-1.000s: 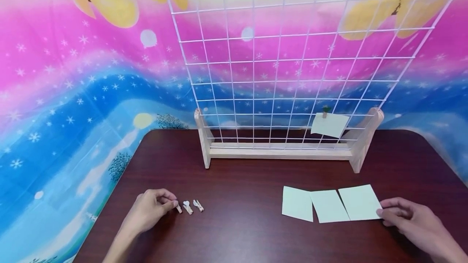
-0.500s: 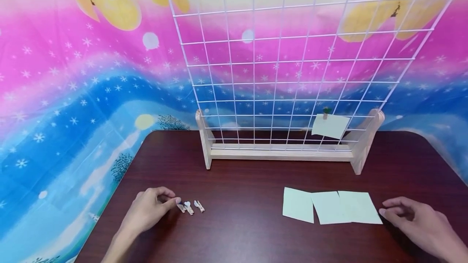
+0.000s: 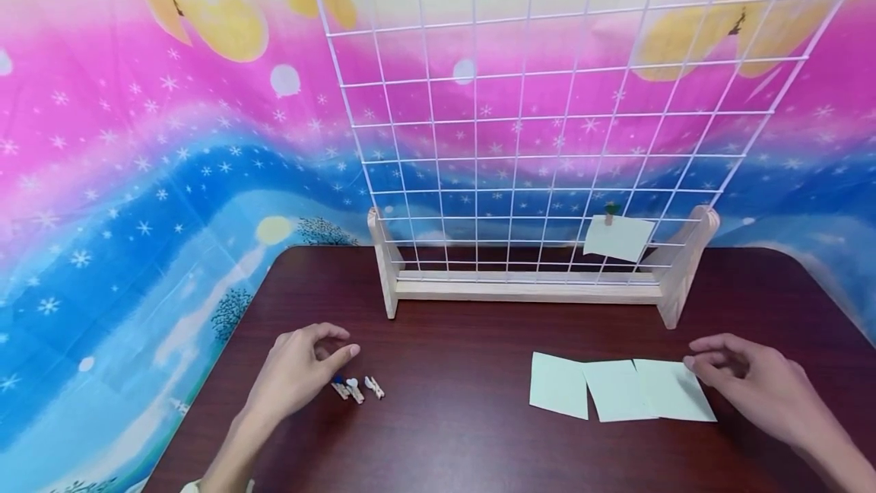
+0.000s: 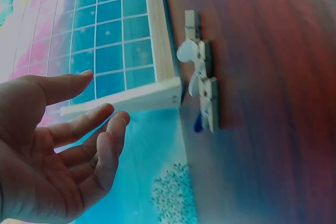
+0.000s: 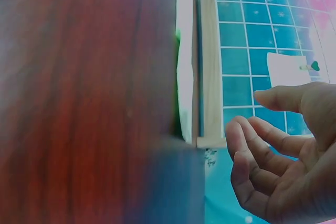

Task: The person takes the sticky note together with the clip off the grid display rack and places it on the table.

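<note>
Just above three small wooden clothespins [image 3: 355,389] hovers my left hand [image 3: 306,368], its fingers loosely bent with nothing between them. In the left wrist view the clothespins [image 4: 208,103] lie in a row on the table; two bear white hearts, one a dark blue one. My right hand [image 3: 760,386] holds nothing and hangs over the right edge of the rightmost of three pale green paper squares [image 3: 667,390]. The squares lie side by side, the right two overlapping. Another pale paper [image 3: 619,239] hangs on the wire grid by a clothespin with a green heart [image 3: 610,213].
A white wire grid [image 3: 475,120] stands upright in a wooden base [image 3: 527,292] toward the back of the dark brown table [image 3: 452,432]. Behind it hangs a colourful printed cloth [image 3: 205,249].
My left hand lets go of the blue-heart clothespin beside the others and lifts away. My right hand releases the rightmost paper, which now overlaps its neighbour, then rises and shifts left over it.
</note>
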`<state>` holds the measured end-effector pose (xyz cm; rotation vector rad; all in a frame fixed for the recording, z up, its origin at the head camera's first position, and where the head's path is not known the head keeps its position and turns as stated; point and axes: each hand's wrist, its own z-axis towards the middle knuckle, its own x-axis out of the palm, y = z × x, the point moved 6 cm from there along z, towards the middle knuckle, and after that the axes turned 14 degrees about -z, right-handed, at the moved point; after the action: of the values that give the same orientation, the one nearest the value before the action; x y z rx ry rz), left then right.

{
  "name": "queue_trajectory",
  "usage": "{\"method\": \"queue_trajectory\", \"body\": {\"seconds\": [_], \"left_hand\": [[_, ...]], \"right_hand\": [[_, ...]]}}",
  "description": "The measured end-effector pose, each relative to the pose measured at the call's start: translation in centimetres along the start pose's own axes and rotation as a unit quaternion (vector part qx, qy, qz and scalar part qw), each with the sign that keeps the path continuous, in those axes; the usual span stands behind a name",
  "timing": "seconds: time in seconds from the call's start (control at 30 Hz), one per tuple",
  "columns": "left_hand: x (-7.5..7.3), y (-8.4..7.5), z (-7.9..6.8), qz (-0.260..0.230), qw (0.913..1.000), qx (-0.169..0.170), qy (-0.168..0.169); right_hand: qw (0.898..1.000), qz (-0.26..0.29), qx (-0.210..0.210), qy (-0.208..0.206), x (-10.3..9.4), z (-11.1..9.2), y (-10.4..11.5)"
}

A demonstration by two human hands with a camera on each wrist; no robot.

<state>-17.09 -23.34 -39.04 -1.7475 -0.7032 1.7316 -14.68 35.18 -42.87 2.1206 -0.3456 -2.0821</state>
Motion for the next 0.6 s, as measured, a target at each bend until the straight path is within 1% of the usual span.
{"method": "queue_trajectory", "body": {"seconds": [0.17, 0.43, 0.6], "left_hand": [[0.5, -1.4, 0.7, -0.002, 0.9997, 0.025, -0.005], [1.5, -3.9, 2.0, -0.013, 0.9966, 0.08, -0.016], [2.3, -5.3, 2.7, -0.019, 0.9948, 0.099, -0.015]], "right_hand": [[1.0, 0.018, -0.008, -0.002, -0.2, 0.7, 1.0], [0.998, 0.049, -0.03, -0.019, -0.4, 1.4, 2.3], [0.998, 0.059, -0.03, -0.024, -0.5, 2.0, 2.9]]}}
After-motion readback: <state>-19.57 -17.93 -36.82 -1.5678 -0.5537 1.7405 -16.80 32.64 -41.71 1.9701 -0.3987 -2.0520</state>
